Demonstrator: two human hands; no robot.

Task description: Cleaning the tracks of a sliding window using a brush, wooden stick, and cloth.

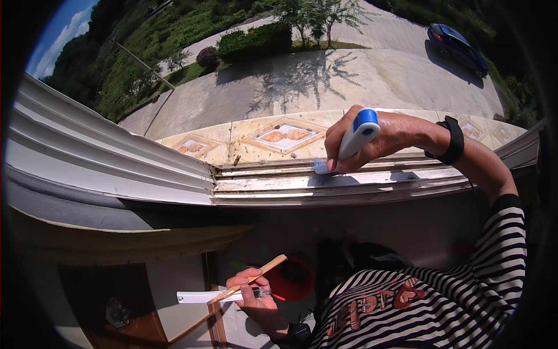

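My right hand (396, 132) is closed round the white handle of a cleaning brush (353, 141) with a blue end. Its pale bristles rest in the grooves of a dirty white sliding-window track (261, 184). Lower down, inside the room, my left hand (256, 298) grips a thin wooden stick (268, 266) together with a flat white strip-like tool (195, 297). The far end of that white tool is partly hidden by my fingers. Dark dirt lies along the track, thickest near its left corner.
Beyond the track runs an outer ledge of patterned tiles (221, 145) with crumbs of debris. White window frame (104, 148) rises at the left. A red bucket (292, 280) stands below, beside a brown door (116, 302). Outside, a dark car (457, 49) is on the pavement.
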